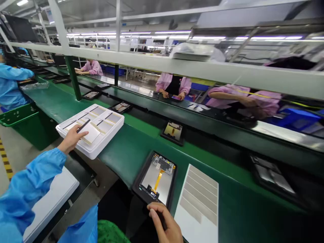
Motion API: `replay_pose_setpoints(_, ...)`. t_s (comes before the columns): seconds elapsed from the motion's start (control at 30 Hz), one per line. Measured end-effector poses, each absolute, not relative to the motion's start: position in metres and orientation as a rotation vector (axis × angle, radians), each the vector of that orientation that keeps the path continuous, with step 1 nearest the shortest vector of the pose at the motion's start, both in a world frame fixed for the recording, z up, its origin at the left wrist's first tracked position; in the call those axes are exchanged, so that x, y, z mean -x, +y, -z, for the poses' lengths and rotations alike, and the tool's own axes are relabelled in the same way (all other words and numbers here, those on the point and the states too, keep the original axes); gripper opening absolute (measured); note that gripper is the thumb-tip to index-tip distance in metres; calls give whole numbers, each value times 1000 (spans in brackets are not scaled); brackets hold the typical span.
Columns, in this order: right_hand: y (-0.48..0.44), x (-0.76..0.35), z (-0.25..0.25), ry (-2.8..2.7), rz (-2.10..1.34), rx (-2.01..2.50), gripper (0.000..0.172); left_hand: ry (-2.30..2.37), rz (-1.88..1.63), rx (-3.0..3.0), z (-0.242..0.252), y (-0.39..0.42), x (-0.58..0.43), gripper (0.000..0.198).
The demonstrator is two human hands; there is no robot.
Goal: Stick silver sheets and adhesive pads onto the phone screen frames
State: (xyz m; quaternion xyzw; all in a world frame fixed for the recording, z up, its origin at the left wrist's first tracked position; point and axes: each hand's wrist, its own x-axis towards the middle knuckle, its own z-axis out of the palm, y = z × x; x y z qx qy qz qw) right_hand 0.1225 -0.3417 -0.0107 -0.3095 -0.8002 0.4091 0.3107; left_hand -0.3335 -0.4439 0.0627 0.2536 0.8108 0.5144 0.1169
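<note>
The right hand (164, 222) nearest the camera is half-curled at the lower edge of a black-framed tablet (157, 179); whether it grips, I cannot tell. The tablet lies open-backed on the green tabletop (129, 152), long axis pointing away, an orange ribbon cable (157, 181) down its middle. The open left hand (72, 138) rests on a beige sheet (91, 132), one of several in compartments of a white tray (111, 118).

Open tablet frame (149, 184) flat on conveyor (126, 152) | beige pads (91, 132) in white tray (96, 150)
</note>
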Motion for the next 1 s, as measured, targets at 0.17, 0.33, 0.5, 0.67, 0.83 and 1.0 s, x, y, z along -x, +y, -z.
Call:
replay_pose_setpoints(0.17,-347,-110,-12,-2097,-644,643,22,1646,-1729,-516,-72,-431,224,65)
replay_pose_setpoints(0.33,-349,-115,-19,-2294,-194,546,30,1356,-1389,-561,-43,-399,118,48)
replay_pose_setpoints(0.5,-352,-153,-16,-2462,156,617,26,1237,-1216,-559,-21,-375,71,45)
replay_pose_setpoints(0.67,-360,-175,-9,-2589,297,680,20,1180,-1149,-760,-26,-361,43,43)
replay_pose_setpoints(0.83,-343,-207,4,-2245,-207,966,17,1079,-860,-1068,-38,-364,29,38)
replay_pose_setpoints(1.0,-326,-241,2,-1446,-443,1293,10,1024,-906,-652,-24,-360,23,43)
